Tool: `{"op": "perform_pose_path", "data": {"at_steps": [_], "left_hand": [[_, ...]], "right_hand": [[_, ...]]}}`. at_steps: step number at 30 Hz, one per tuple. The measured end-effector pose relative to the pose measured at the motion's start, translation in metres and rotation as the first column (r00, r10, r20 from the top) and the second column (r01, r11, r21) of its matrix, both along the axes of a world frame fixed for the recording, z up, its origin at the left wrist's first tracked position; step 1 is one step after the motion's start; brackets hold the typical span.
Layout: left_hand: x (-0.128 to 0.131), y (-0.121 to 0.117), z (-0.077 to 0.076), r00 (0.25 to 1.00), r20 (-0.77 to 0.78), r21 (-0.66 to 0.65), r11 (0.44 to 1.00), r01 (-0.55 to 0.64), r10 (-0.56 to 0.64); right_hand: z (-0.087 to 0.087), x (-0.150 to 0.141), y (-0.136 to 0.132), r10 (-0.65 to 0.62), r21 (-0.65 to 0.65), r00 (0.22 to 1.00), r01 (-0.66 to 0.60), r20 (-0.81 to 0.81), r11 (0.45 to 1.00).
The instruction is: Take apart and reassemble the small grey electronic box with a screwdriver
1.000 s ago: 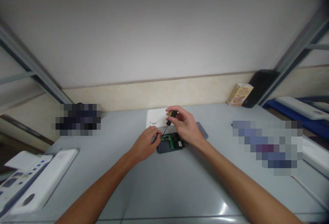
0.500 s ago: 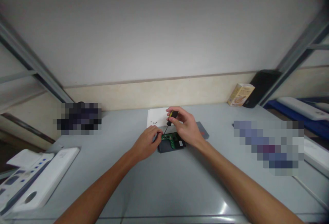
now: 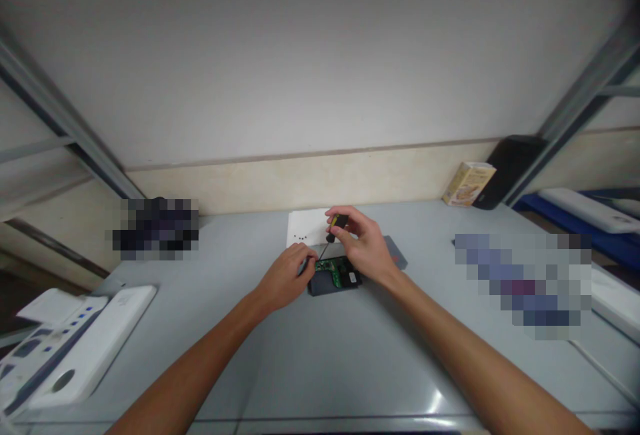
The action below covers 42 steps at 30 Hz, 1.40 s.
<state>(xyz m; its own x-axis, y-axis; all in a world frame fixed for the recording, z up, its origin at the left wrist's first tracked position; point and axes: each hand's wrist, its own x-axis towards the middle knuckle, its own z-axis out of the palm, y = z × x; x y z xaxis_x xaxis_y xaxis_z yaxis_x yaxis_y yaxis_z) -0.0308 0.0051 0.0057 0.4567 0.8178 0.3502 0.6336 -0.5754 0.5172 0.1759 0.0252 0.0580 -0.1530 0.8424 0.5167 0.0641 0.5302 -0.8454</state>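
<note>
The right hand point(image 3: 363, 242) is gripping a black-and-yellow screwdriver point(image 3: 337, 227). The left hand's fingers point(image 3: 306, 265) are pressing the green-and-black circuit board point(image 3: 337, 274).

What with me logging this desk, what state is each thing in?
Screwdriver: in the right hand, slanted, tip down at the device.
Device: open, green circuit board exposed, left hand at its edge.
Small dark pieces: loose on the white paper.
Gray panel: lying flat, partly hidden.
Yellow box: standing near the wall.
Black object: propped beside the box.
</note>
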Motion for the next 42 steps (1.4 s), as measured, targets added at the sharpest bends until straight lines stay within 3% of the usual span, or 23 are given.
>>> {"op": "perform_pose_path", "data": {"at_steps": [42], "left_hand": [[-0.0013,0.0016,-0.003,1.0,0.019,-0.021,1.0,0.016,-0.015]], "right_hand": [[-0.0058,-0.0009,0.0012,-0.022,0.058,0.999,0.019,0.046,0.998]]}}
